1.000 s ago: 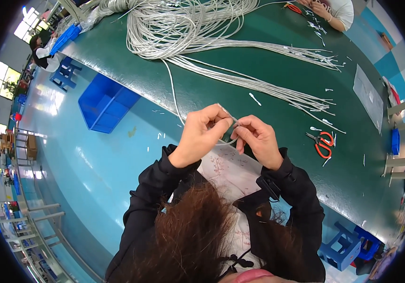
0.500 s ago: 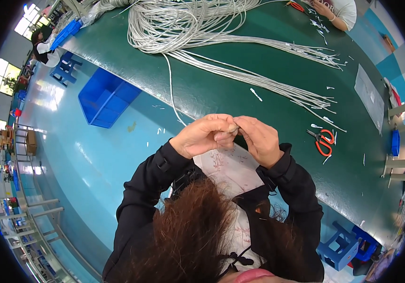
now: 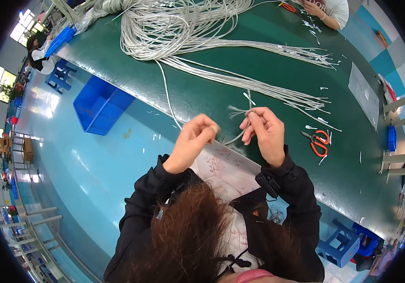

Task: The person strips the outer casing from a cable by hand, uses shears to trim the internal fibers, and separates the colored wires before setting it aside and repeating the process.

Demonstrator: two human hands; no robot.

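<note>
Now mid-strip, seemingly: right hand (image 3: 264,132) pinching grey cable (image 3: 234,137) near frayed end above green table (image 3: 202,94) edge; left hand (image 3: 194,140) clenched, contents unclear; scissors (image 3: 316,141) lying nearby; next move needs steady grip.

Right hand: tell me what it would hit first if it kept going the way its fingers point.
The right hand points up and away across the green table. Past the frayed cable end in its grip, the first thing in line is probably the row of grey cables, though depth is unclear.
</note>
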